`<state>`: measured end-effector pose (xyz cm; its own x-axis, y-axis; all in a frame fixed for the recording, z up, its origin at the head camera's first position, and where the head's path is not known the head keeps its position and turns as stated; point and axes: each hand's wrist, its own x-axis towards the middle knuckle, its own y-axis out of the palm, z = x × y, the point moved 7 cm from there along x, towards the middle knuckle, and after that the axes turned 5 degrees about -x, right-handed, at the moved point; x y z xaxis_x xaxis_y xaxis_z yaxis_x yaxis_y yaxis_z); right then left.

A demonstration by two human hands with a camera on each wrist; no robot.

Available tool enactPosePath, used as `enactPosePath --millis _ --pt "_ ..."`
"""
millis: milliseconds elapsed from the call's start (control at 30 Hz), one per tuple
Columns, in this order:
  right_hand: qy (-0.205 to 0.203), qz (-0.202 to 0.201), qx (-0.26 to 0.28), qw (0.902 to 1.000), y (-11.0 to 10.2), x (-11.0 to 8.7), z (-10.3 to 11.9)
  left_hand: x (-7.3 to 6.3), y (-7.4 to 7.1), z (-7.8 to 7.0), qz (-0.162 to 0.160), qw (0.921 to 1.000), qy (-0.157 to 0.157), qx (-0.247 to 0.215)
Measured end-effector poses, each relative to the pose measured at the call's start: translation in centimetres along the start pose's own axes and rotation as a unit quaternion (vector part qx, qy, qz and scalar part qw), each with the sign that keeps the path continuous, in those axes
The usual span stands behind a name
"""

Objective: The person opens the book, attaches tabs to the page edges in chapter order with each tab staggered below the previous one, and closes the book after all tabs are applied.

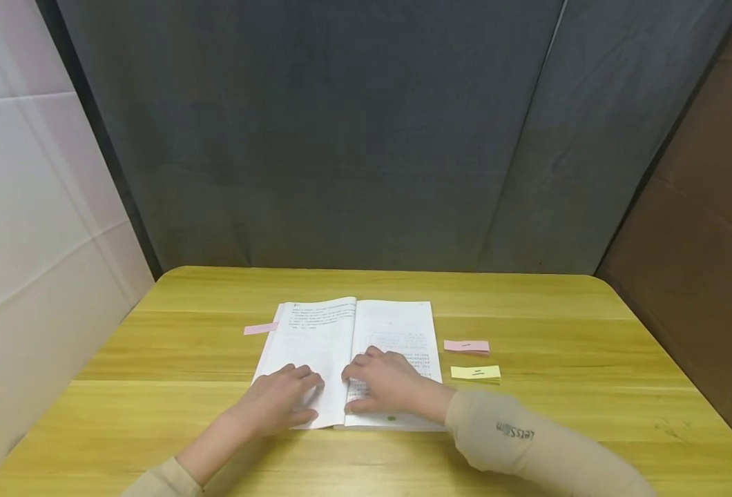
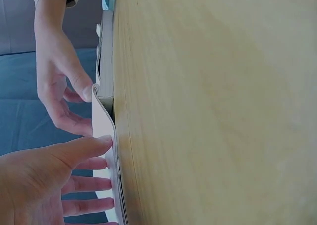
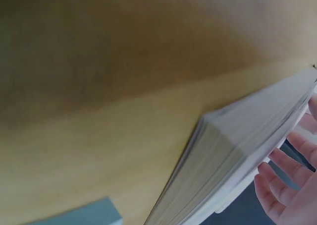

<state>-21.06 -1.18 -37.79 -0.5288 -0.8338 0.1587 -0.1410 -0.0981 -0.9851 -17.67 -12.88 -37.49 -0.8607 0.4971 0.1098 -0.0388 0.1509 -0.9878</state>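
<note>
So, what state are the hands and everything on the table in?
Book: lying open
Left hand: fingers extended, touching the book's left half
Right hand: resting on the book's right half
Pink tab: sticking out past the book's left edge
Pink note: lying flat, marked
Yellow note: lying flat, marked

The left sleeve (image 1: 164, 482), nearer the tabletop's (image 1: 540, 310) left edge, is pale beige and ends in a cuff short of the bare left hand (image 1: 279, 400). The right sleeve (image 1: 565, 452), nearer the right edge, matches, with a rounded bulge and dark lettering (image 1: 515, 432) (apparently "LetsSlim", upside down). The right hand (image 1: 387, 383) is bare.
</note>
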Motion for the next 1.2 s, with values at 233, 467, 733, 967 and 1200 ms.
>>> enactPosePath --millis 233,467,733,967,1200 --pt "-0.006 -0.017 -0.011 0.9998 0.0 -0.3 0.4 0.0 0.0 0.0 -0.004 1.0 0.002 0.002" --pt "-0.004 -0.017 -0.003 0.9998 -0.2 -0.3 0.5 0.1 0.0 0.0 -0.001 1.0 0.0 -0.002" --pt "-0.009 -0.02 0.005 0.9998 0.0 -0.5 0.4 0.1 0.1 0.0 0.003 1.0 -0.004 -0.005" --pt "-0.033 0.001 -0.005 0.9994 0.0 -1.0 0.2 0.0 0.1 0.0 0.0 1.0 -0.006 -0.004" --pt "-0.051 0.0 -0.023 0.9984 -0.2 -1.8 -0.4 0.1 0.3 0.1 0.002 1.0 -0.007 0.001"
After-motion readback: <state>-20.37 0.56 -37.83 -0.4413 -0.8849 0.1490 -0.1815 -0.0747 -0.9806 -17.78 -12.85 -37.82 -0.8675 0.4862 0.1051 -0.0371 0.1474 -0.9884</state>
